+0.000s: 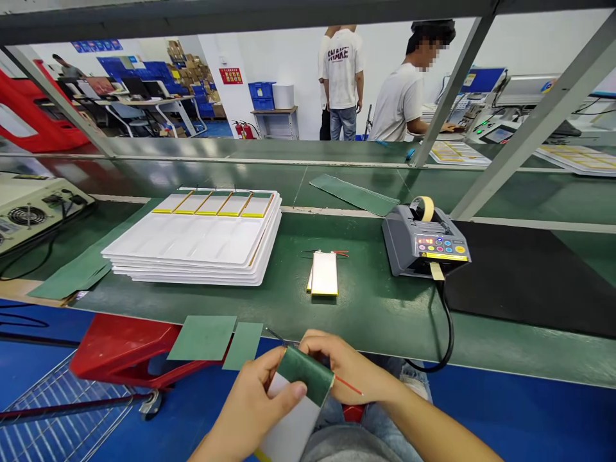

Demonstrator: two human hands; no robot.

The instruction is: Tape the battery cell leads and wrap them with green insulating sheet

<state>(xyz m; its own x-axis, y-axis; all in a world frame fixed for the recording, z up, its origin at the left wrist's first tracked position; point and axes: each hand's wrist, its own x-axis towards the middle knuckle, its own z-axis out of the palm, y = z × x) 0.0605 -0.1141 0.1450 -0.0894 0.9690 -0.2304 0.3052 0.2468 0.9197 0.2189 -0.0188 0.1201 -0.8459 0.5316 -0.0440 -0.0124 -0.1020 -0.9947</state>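
As your left fingers (292, 393) grip the flat white cell (293, 427), you're probably folding its green paper strip (308, 373). Smooth it next; right fingers (314, 342) half-hidden, grip unclear.

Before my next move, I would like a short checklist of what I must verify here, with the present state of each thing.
1. Left grip holds the white, flat, rectangular battery cell: ok.
2. Right grip is closed on the cell: cannot tell, its fingertips are hidden behind the cell's end.
3. Dark green, sheet-like strip covers the front of that end: ok; the back is not visible.
4. Thin red wire and thin black wire stick out on opposite sides: ok.
5. Pale yellow tape end protrudes from the grey, boxy tape dispenser: ok.
6. Two white, yellow-edged flat cells on the dark green bench top lie apart: not ok, they overlap.
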